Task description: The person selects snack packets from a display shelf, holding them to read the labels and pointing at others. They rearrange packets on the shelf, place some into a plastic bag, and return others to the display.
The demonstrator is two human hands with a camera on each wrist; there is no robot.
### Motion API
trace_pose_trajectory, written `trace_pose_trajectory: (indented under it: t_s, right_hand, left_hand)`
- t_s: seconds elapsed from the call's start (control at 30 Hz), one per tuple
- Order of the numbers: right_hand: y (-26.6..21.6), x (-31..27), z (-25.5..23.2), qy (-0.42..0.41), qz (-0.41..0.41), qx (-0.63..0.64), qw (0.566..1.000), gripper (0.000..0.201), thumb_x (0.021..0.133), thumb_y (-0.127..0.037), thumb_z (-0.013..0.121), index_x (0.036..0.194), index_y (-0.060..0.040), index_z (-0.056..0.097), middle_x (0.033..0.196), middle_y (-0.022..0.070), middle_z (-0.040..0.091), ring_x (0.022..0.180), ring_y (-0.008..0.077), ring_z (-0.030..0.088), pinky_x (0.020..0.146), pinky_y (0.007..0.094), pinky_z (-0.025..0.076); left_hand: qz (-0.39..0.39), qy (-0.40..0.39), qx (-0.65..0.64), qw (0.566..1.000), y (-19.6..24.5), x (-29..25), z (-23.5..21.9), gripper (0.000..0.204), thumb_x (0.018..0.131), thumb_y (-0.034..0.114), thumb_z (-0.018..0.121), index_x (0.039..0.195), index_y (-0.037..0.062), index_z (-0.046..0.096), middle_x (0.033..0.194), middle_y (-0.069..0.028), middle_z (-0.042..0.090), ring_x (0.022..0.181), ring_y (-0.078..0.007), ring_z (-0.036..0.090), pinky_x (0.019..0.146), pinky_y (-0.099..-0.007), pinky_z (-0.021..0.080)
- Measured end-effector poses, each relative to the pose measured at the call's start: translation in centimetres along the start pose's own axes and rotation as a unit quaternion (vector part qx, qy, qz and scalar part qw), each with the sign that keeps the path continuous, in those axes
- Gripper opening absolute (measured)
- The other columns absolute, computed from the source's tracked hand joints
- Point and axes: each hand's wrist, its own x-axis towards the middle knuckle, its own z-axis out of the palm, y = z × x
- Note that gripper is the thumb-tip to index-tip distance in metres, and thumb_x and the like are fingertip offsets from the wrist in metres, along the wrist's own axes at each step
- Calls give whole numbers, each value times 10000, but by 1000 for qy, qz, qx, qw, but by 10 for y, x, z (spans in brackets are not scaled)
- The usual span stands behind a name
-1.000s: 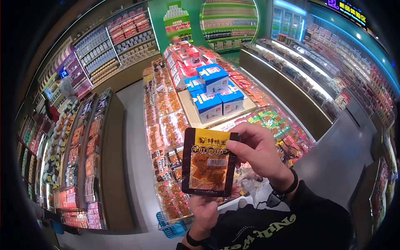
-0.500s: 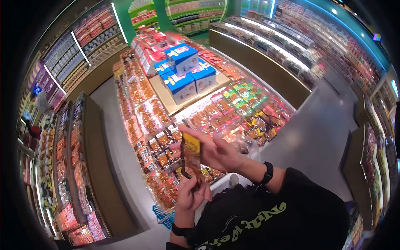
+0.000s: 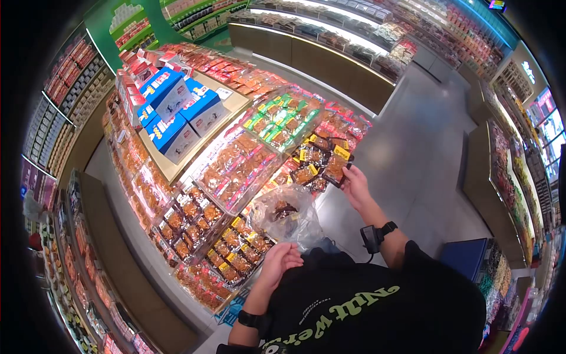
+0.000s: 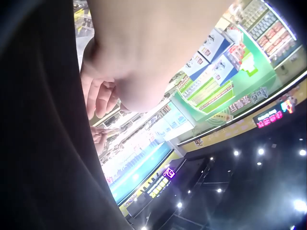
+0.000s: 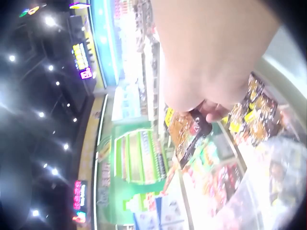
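Note:
In the head view, the right hand (image 3: 356, 187) pinches a dark-edged packet (image 3: 338, 165) with a yellow top, over similar packets at the display's right corner. The right wrist view shows that packet (image 5: 184, 133) beside the right hand (image 5: 211, 91). The left hand (image 3: 282, 262) is in front of the person's body with its fingers loosely bent and nothing in them. Just beyond it, a clear plastic bag (image 3: 303, 221) with dark packets inside lies at the display's near edge. In the left wrist view, the left hand (image 4: 124, 81) hangs beside the dark shirt.
Blue and white boxes (image 3: 172, 112) stand on a wooden board (image 3: 236, 106) amid trays of snack packets. A blue basket (image 3: 231, 311) is below the near left corner. Shelving (image 3: 318, 59) lines the back, another stand (image 3: 495, 171) is at the right, and grey floor (image 3: 407, 153) lies between.
The packet, earlier held up before the body between both hands, has moved right and forward in the right hand. The left hand has let go. The head view has swung right.

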Motion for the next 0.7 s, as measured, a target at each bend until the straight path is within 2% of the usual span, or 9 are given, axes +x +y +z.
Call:
trace_pose_trajectory:
  t_s: [0.07, 0.13, 0.23, 0.27, 0.33, 0.37, 0.43, 0.6, 0.7]
  right_hand:
    - [11, 58, -61, 96, 17, -4, 995, 119, 949, -142, 486, 1048, -90, 525, 893, 18, 633, 731, 128, 622, 548, 239, 437]
    - [26, 110, -111, 139, 79, -1, 987, 108, 959, -138, 450, 1025, -98, 525, 896, 18, 634, 720, 135, 619, 523, 250, 433]
    - [39, 164, -141, 160, 160, 12, 974, 109, 962, -138, 429, 1017, -120, 522, 881, 11, 630, 713, 146, 606, 510, 278, 436]
    - [40, 183, -143, 149, 174, 1, 973, 109, 962, -138, 429, 1017, -120, 522, 881, 11, 630, 713, 146, 606, 510, 278, 436]
    - [49, 217, -147, 107, 208, -32, 972, 118, 967, -147, 411, 1016, -142, 519, 878, 4, 626, 718, 157, 594, 538, 303, 448]
    - [55, 237, -150, 53, 213, -16, 975, 118, 971, -158, 400, 1000, -149, 514, 866, -1, 617, 710, 150, 569, 576, 304, 452]
    - [59, 267, -142, 12, 221, -34, 975, 118, 974, -178, 401, 988, -137, 512, 862, -10, 604, 729, 142, 559, 601, 283, 446]
    - [70, 328, -130, 70, 315, -39, 946, 209, 930, -301, 518, 987, -100, 521, 795, 18, 550, 830, 179, 575, 632, 280, 469]
    - [61, 313, -111, 59, 295, -175, 938, 186, 919, -257, 520, 976, -80, 523, 812, 18, 581, 782, 152, 582, 598, 264, 463]
  left_hand:
    - [70, 71, 116, 988, 1, 23, 15, 281, 965, 209, 454, 1094, -22, 550, 863, -101, 623, 832, -180, 630, 770, -305, 521]
    - [89, 116, 123, 982, -9, 56, 16, 278, 947, 180, 488, 1112, -35, 552, 907, -106, 626, 881, -175, 611, 790, -289, 498]
    - [175, 241, 466, 833, -14, 86, 10, 299, 889, 111, 517, 1140, -51, 527, 965, -188, 618, 873, -330, 610, 801, -369, 475]
    - [172, 260, 457, 833, -15, 95, 11, 299, 889, 111, 517, 1140, -51, 527, 965, -188, 618, 873, -330, 610, 801, -369, 475]
    - [272, 363, 631, 630, -19, 112, 10, 339, 864, 89, 517, 1177, -38, 504, 962, -218, 601, 860, -384, 589, 805, -420, 469]
    - [258, 383, 623, 631, -21, 120, 9, 339, 864, 89, 517, 1177, -38, 504, 962, -218, 601, 860, -384, 589, 805, -420, 469]
    - [270, 446, 665, 536, -25, 137, 3, 340, 847, 80, 523, 1169, -24, 494, 985, -215, 586, 858, -404, 579, 779, -455, 471]
    - [21, 430, 665, 610, -44, 176, -33, 327, 816, 112, 558, 1122, 8, 509, 974, -226, 599, 855, -402, 605, 759, -484, 491]
    - [-27, 427, 669, 609, -56, 204, -55, 341, 799, 120, 566, 1124, 29, 518, 958, -206, 615, 864, -372, 625, 770, -478, 495]
